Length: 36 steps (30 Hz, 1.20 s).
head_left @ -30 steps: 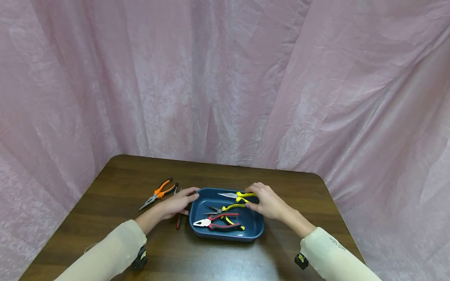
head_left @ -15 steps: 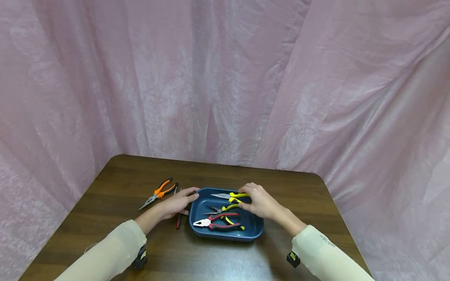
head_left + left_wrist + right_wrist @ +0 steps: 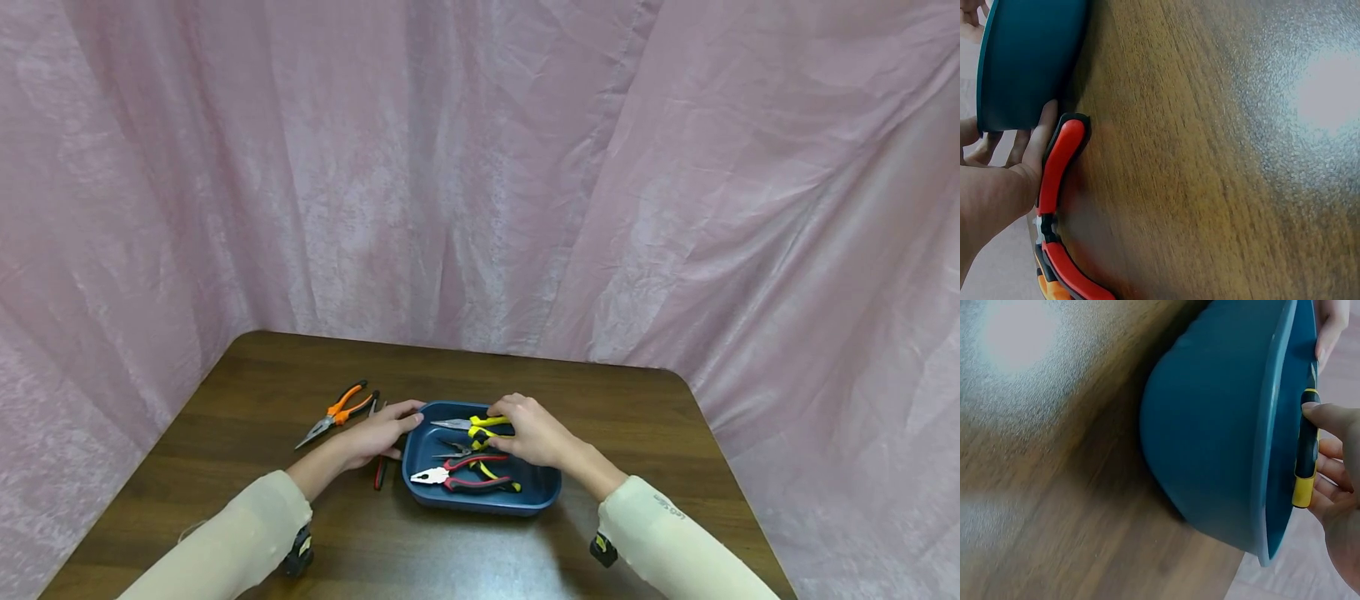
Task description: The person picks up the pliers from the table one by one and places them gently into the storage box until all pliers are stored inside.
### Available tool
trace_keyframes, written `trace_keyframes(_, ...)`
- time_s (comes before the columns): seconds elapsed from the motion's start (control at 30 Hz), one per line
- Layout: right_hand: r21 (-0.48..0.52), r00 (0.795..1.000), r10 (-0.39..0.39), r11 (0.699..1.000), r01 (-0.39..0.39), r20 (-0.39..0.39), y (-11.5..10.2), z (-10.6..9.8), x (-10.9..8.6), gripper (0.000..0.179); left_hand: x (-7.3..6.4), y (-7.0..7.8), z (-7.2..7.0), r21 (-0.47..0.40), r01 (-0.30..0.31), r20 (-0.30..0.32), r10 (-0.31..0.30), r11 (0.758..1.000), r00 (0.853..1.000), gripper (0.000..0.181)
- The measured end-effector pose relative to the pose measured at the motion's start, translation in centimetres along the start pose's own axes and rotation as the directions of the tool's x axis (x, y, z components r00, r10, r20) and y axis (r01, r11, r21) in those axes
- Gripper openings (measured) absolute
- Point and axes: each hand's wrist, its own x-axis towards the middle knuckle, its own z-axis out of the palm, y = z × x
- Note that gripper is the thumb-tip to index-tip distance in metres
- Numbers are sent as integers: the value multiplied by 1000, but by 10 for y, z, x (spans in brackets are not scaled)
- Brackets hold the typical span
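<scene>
A deep blue rectangular tray (image 3: pixel 536 483) sits on the table. My left hand (image 3: pixel 381 433) holds its left end, with fingers at the rim and against the outer wall. My right hand (image 3: pixel 528 431) grips yellow-and-black long-nose pliers (image 3: pixel 480 427) by the handles, over the back part of the tray, jaws pointing left. In the right wrist view these pliers (image 3: pixel 1307 447) are at rim height. Inside the tray lie red-and-black combination pliers (image 3: pixel 461 475). Behind and partly under them is another yellow-handled pair of pliers (image 3: pixel 487 471), partly hidden.
Left of the tray, orange-and-black long-nose pliers (image 3: pixel 335 415) lie on the wooden table (image 3: pixel 600 400). Red-and-black pliers (image 3: pixel 1060 162) lie close beside my left hand, mostly covered by it in the head view. A pink curtain (image 3: pixel 480 208) hangs behind the table.
My right hand has moved left with the yellow-and-black long-nose pliers, farther across the tray. My left hand stays at the tray's left end.
</scene>
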Motion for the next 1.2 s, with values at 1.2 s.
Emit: trace_keyframes(1.2, -74, 999, -5, 997, 9, 50, -11, 26, 13, 43, -1, 2, -1, 0, 11, 2, -11, 1000, 1000, 44)
